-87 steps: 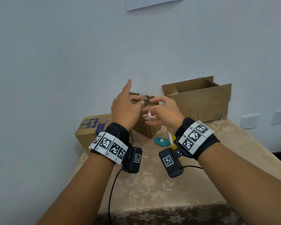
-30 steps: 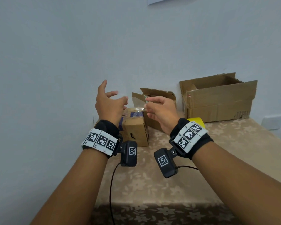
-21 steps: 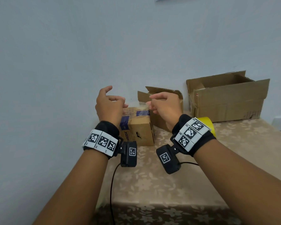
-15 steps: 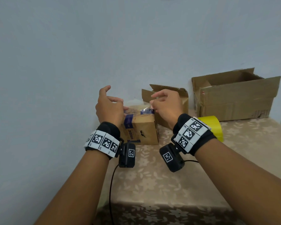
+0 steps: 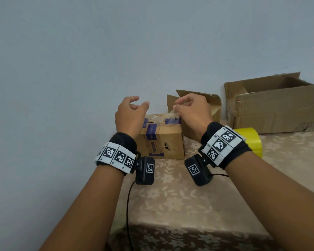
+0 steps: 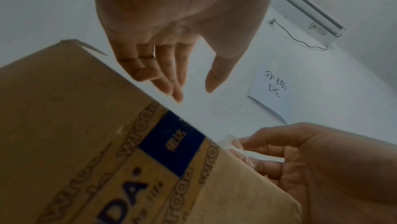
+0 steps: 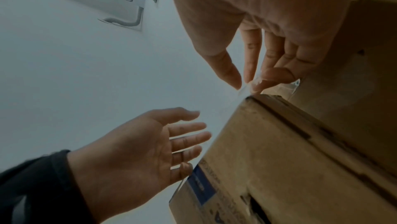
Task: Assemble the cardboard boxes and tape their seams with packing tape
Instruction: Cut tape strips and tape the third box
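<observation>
A small closed cardboard box [image 5: 161, 140], matte brown with blue printed bands and glossy clear tape [image 5: 169, 115] along its top seam, sits near the left edge of a counter [image 5: 179, 196] covered in beige floral cloth. The right hand [image 5: 192, 113] pinches the crinkled tape end at the box's right top edge. The left hand [image 5: 130, 115] hovers above, its grip loose and holding nothing. Behind stand two open boxes; a yellow tape roll [image 5: 250, 140] lies partly hidden behind the right wrist.
</observation>
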A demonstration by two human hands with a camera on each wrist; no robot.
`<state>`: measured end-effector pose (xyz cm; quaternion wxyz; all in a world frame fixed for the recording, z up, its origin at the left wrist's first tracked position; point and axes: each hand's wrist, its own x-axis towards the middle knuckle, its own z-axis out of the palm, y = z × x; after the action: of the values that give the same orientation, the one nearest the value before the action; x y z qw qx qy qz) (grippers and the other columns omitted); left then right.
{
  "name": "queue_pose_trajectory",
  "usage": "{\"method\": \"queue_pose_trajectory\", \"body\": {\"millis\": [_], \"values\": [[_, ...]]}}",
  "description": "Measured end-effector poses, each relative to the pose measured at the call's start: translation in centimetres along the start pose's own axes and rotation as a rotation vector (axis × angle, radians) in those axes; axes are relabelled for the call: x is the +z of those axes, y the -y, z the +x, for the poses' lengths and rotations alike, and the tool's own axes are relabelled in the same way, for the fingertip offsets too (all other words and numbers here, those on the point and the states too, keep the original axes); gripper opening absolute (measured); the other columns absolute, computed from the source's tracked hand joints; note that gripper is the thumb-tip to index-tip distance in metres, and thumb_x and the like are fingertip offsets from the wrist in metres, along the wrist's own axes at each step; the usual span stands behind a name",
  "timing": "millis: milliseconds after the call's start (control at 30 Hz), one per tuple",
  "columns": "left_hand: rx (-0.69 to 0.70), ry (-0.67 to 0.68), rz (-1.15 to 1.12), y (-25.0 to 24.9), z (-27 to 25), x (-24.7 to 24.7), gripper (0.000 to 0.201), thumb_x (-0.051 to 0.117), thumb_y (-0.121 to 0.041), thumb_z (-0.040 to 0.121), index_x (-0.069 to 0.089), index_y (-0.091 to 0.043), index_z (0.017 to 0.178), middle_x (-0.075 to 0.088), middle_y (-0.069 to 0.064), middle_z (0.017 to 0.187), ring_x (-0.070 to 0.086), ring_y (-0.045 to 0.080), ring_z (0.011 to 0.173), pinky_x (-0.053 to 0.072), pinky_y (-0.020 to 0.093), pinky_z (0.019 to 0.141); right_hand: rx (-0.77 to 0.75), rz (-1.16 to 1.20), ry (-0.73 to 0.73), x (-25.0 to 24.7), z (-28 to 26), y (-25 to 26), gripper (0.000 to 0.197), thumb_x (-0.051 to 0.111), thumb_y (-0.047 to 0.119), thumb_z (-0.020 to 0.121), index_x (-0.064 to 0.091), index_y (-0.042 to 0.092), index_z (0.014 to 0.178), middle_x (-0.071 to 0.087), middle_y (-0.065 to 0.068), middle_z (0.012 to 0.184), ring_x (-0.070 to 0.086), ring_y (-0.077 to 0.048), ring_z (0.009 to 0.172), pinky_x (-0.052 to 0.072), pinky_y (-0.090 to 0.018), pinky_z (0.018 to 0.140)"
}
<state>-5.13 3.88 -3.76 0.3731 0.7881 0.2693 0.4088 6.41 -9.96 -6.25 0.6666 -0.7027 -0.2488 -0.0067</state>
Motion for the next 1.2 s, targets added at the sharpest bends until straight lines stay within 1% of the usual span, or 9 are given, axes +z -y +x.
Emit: {"method": "queue_pose_trajectory", "body": {"millis": [167,267,333,467,600,767,967,1100,1200], "values": [[-0.026,0.133,0.215,-0.1,-0.4,0.5,0.051,0.059,-0.053,0.085,0.066,-0.02,0.123,0.069,0.001,0.113,0.064,0.022,0.107,0.054,0.043,0.096,0.064,0.076,0.071,0.2,-0.3,0.1,0.022,0.077,0.011,0.083,0.072,0.027,0.097,0.072,-0.001,0.101,0.068,-0.017,0.099,0.059,-0.045,0.092],[-0.038,0.085,0.297,0.2,-0.5,0.6,0.043,0.047,-0.057,0.072,0.072,-0.022,0.082,0.069,0.002,0.098,0.064,0.033,0.102,0.054,0.041,0.086,0.078,0.102,0.081,0.3,-0.3,0.2,0.02,0.077,0.01,0.083,0.073,0.024,0.097,0.07,-0.002,0.105,0.067,-0.017,0.098,0.059,-0.046,0.092],[-0.048,0.094,0.336,-0.1,-0.8,0.6,0.036,0.055,-0.049,0.077,0.064,-0.019,0.059,0.068,-0.001,0.08,0.064,0.035,0.094,0.055,0.04,0.08,0.079,0.109,0.082,0.3,-0.4,0.3,0.018,0.077,0.012,0.082,0.073,0.024,0.095,0.07,0.0,0.106,0.067,-0.017,0.099,0.059,-0.048,0.092],[-0.012,0.117,0.38,0.4,-0.4,0.6,0.021,0.068,-0.026,0.089,0.066,-0.019,0.07,0.067,-0.006,0.075,0.063,0.016,0.078,0.053,0.029,0.065,0.095,0.107,0.093,0.4,-0.2,0.1,0.016,0.077,0.013,0.083,0.073,0.021,0.095,0.067,0.006,0.107,0.063,-0.013,0.103,0.056,-0.039,0.091],[0.034,0.109,0.429,1.0,0.0,0.6,0.022,0.065,-0.027,0.098,0.062,-0.025,0.076,0.061,-0.012,0.076,0.058,0.009,0.073,0.038,0.021,0.056,0.102,0.099,0.133,0.4,0.0,-0.2,0.016,0.077,0.009,0.084,0.073,0.016,0.097,0.066,0.006,0.106,0.058,-0.006,0.099,0.049,-0.026,0.075],[0.042,0.131,0.488,0.3,0.0,1.0,0.021,0.054,-0.027,0.102,0.058,-0.017,0.083,0.062,-0.003,0.084,0.056,0.02,0.079,0.042,0.033,0.065,0.143,0.129,0.15,0.5,0.4,-0.5,0.026,0.071,0.0,0.083,0.075,0.023,0.094,0.068,-0.005,0.119,0.06,-0.029,0.121,0.054,-0.044,0.097],[-0.042,0.182,0.469,-0.5,-0.2,1.3,0.026,0.044,-0.031,0.105,0.054,-0.009,0.115,0.063,0.008,0.109,0.059,0.031,0.1,0.05,0.047,0.094,0.164,0.125,0.139,0.5,0.2,-0.6,0.03,0.067,-0.004,0.086,0.075,0.024,0.093,0.067,-0.006,0.121,0.058,-0.036,0.128,0.052,-0.056,0.102],[-0.122,0.201,0.26,-0.9,0.4,1.1,0.042,0.035,-0.041,0.092,0.045,-0.013,0.121,0.071,0.005,0.108,0.067,0.027,0.1,0.054,0.047,0.095,0.181,0.144,0.162,-0.2,0.1,0.0,0.032,0.063,-0.009,0.087,0.072,0.016,0.104,0.06,0.001,0.123,0.055,-0.028,0.126,0.05,-0.039,0.081],[-0.167,0.193,0.168,-0.6,0.9,0.5,0.044,0.032,-0.044,0.091,0.045,-0.012,0.118,0.076,0.008,0.094,0.074,0.026,0.087,0.06,0.047,0.087,0.181,0.164,0.208,-0.2,0.0,0.4,0.036,0.066,-0.008,0.085,0.07,0.02,0.108,0.064,-0.009,0.127,0.062,-0.028,0.119,0.048,-0.032,0.07]]}}
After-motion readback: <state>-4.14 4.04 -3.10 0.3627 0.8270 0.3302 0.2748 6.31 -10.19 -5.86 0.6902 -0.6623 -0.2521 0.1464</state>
